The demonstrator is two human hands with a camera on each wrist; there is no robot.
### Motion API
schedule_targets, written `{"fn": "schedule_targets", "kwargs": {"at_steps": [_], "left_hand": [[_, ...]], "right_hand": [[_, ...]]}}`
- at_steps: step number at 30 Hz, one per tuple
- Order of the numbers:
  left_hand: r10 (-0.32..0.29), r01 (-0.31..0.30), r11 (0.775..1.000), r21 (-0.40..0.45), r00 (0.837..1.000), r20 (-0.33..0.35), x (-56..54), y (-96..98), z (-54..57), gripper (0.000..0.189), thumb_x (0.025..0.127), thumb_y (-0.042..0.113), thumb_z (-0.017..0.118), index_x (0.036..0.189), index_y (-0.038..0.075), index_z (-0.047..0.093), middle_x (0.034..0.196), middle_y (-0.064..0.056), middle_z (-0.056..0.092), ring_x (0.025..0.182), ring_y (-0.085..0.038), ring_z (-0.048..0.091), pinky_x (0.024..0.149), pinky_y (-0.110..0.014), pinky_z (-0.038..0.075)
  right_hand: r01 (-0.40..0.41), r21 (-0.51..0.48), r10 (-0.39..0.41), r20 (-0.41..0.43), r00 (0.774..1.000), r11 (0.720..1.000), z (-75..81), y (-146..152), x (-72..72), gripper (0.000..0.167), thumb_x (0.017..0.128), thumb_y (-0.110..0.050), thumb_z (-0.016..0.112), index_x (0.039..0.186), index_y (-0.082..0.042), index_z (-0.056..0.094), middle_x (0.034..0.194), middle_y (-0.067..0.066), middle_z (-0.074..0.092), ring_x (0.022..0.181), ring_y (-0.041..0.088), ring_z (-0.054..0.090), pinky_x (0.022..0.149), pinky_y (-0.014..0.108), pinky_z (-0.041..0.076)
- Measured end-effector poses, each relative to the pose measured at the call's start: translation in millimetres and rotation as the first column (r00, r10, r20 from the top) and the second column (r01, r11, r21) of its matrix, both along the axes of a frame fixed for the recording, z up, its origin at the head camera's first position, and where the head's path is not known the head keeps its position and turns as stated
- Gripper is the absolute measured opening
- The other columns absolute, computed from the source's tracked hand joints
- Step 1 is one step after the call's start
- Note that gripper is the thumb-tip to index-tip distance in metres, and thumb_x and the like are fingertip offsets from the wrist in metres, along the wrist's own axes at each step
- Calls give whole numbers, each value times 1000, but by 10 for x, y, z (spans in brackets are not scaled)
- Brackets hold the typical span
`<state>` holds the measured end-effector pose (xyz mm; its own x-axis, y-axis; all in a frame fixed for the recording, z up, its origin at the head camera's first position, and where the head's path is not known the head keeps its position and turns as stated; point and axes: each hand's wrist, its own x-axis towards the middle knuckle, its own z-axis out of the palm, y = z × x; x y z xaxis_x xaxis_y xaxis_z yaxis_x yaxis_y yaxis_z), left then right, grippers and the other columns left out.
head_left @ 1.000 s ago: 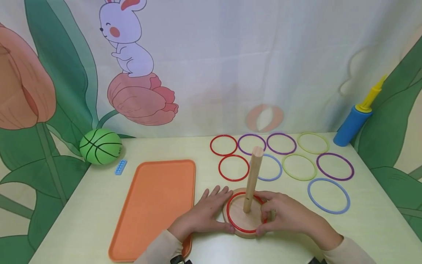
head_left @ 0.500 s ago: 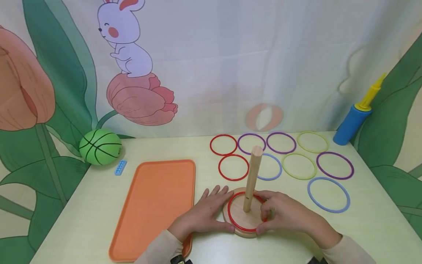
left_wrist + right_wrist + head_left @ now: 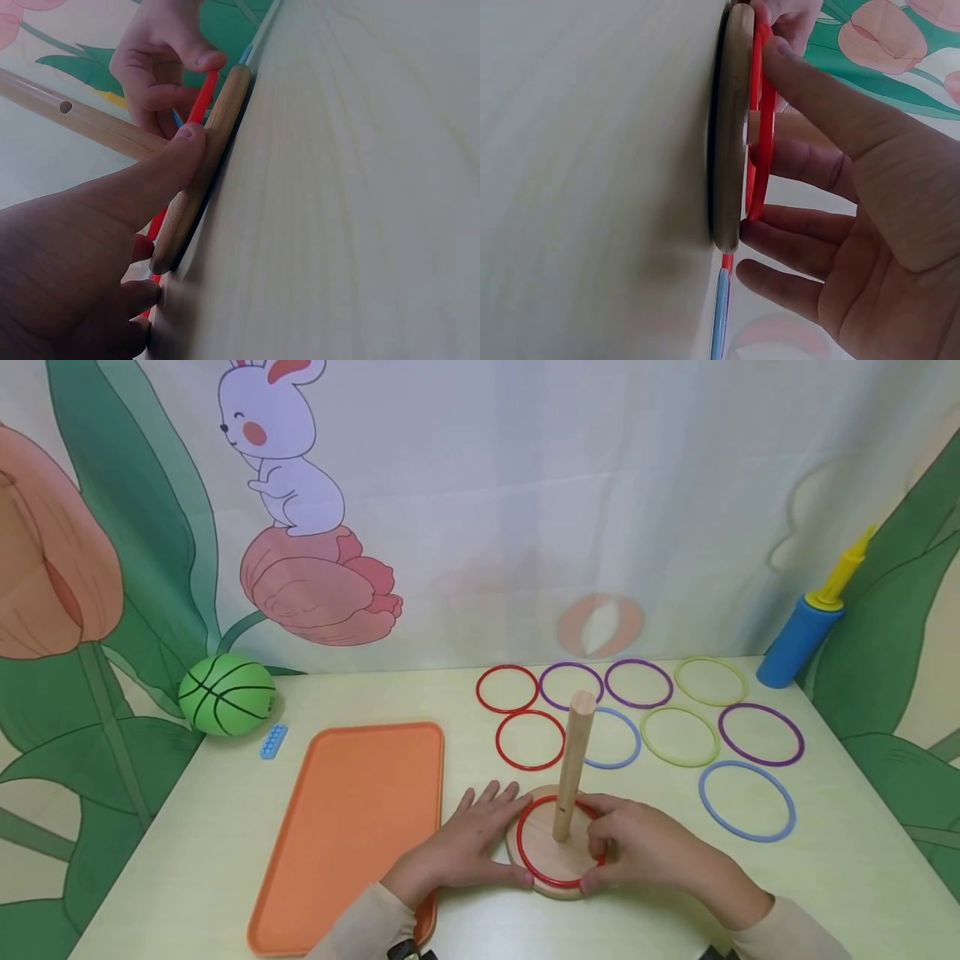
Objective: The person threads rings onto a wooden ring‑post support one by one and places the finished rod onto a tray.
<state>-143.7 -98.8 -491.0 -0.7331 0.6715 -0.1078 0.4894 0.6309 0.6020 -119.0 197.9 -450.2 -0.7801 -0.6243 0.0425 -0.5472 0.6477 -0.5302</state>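
In the head view, a wooden stand [image 3: 547, 860] with a round base and an upright peg [image 3: 573, 768] is on the table. A red ring [image 3: 525, 852] encircles the peg low down, close over the base; in the right wrist view this ring [image 3: 768, 142] looks slightly raised from the base. My right hand [image 3: 648, 852] pinches the ring's right side, its thumb in front and a bent finger inside the ring. My left hand [image 3: 480, 843] touches the base's left edge, fingers spread and mostly straight, thumb [image 3: 180, 161] along the near rim.
Behind the stand lie several flat rings: red [image 3: 531, 740], purple [image 3: 761, 735], yellow-green [image 3: 679, 737] and blue [image 3: 747, 802]. An orange tray [image 3: 360, 827] sits left. Farther out are a green ball [image 3: 227, 695], a light-blue block [image 3: 273, 742] and a blue-and-yellow pump [image 3: 802, 639].
The red ring has shifted very slightly over the base, and my right hand has moved a touch left with it. My left hand stays in place.
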Motion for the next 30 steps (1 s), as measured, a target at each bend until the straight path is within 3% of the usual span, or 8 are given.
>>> {"fn": "schedule_targets", "kwargs": {"at_steps": [12, 19, 30], "left_hand": [[15, -15, 1000, 12, 1000, 23, 14, -1, 20, 98, 89, 65, 76, 168, 27, 32, 175, -4, 22, 163, -28, 7, 131, -54, 2], [14, -14, 1000, 6, 1000, 11, 3, -1, 14, 97, 90, 67, 73, 168, 28, 31, 175, -4, 22, 163, -28, 8, 131, -54, 3], [15, -15, 1000, -1, 1000, -1, 7, 3, 2, 95, 91, 66, 73, 167, 26, 33, 175, -5, 23, 163, -29, 9, 131, -54, 4]], "right_hand": [[34, 20, -34, 10, 999, 999, -35, -27, 26, 34, 73, -41, 96, 80, -29, 64, 149, 11, 60, 111, 19, 63, 75, 25, 49], [22, 35, -21, -14, 1000, 999, -13, -44, 31, 38, 75, -41, 96, 97, -27, 68, 149, 7, 60, 134, 31, 59, 93, 41, 57], [32, 9, -32, -9, 999, 999, -18, 0, 33, 50, 74, -40, 97, 115, -27, 69, 156, 7, 54, 140, 32, 54, 106, 53, 53]]}}
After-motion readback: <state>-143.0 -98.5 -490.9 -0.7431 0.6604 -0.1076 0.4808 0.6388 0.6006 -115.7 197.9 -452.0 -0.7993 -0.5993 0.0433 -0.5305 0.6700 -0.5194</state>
